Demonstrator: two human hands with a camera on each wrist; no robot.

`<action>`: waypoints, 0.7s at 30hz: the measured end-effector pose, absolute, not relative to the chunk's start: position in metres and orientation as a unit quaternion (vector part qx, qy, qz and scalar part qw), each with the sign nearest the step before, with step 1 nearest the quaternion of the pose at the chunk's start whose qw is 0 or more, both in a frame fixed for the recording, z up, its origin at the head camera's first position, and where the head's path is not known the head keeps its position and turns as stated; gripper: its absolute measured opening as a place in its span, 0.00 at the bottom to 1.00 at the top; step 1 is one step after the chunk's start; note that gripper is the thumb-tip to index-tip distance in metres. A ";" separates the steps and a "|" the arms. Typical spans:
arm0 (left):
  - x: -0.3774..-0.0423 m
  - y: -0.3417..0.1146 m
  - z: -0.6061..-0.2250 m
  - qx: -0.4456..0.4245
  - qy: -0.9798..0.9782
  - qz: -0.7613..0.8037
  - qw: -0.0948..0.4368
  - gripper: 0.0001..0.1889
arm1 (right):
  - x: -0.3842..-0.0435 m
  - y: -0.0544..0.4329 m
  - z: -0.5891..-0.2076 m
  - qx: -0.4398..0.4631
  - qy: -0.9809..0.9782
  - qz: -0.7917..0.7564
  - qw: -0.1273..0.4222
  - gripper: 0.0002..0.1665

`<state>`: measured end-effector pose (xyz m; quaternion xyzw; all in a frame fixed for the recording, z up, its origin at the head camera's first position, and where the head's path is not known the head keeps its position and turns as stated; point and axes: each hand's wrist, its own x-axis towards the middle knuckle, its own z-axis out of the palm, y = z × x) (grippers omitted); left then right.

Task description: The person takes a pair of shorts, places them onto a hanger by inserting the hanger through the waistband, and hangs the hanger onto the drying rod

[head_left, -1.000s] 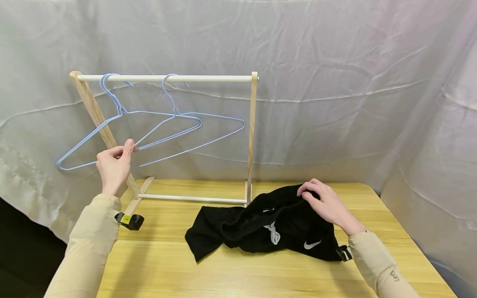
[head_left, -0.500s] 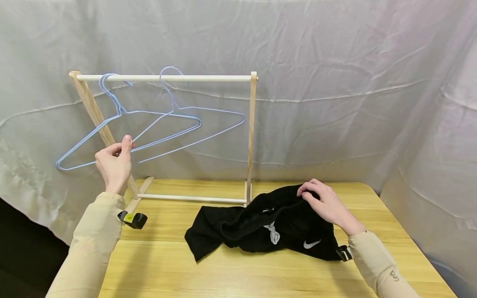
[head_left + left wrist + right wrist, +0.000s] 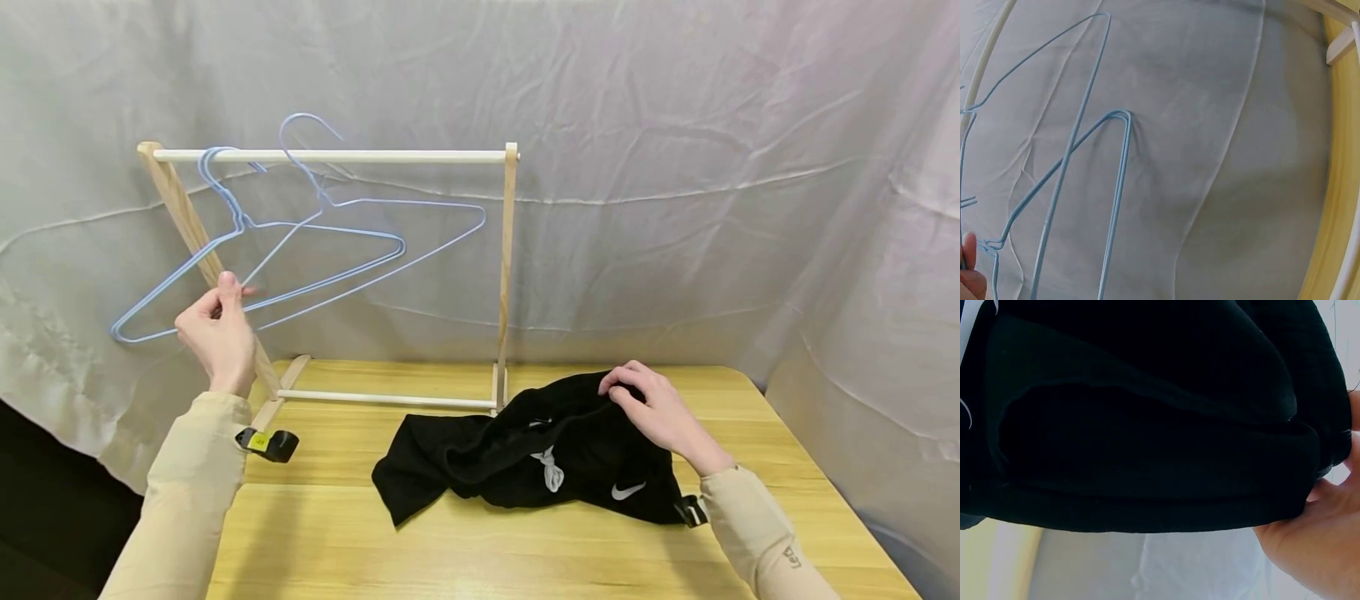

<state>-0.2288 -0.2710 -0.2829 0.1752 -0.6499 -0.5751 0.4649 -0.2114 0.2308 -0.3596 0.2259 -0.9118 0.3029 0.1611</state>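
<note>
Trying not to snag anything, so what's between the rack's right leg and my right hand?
In the head view, part of the black garment lies between the rack's right leg and your right hand, with bare table behind.

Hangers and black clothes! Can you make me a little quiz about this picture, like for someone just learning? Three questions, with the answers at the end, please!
1. What colour is the hanger that the left hand is pinching? A, red; B, blue; C, green.
2. True or false: the right hand is touching a hanger.
3. Fill in the blank: the black clothes lie on the ____.

Key: 1, B. 2, false; it is on the black clothes. 3, table.
</note>
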 end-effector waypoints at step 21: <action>-0.193 -0.246 -0.358 0.256 -0.534 -0.524 0.612 0.26 | -0.210 0.227 -0.399 0.183 -0.865 0.371 0.283 0.16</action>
